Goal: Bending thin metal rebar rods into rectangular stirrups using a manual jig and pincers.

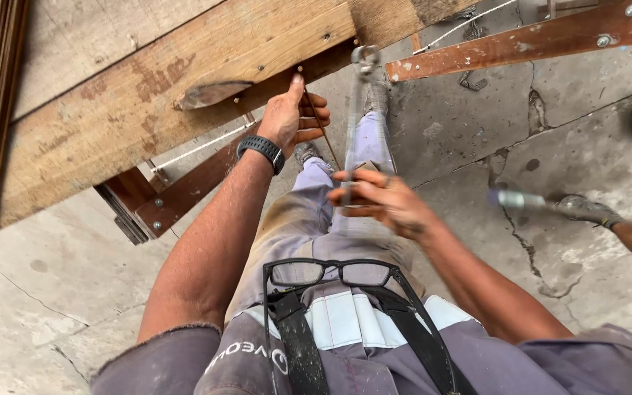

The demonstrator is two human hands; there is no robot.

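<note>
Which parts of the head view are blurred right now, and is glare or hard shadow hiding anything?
Head view: the right hand and the hammer it grips are motion-blurred; another person's gloved hand and its tool are smeared too. The left hand at the plank edge, and the glasses, look sharp. Light is soft and even, without glare or hard shadows.

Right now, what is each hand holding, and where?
Right hand grips the hammer at its handle's lower end. Left hand pinches a thin rod against the wooden board.

No packages, labels, signs or screens in view; none on wood, none on floor
</note>
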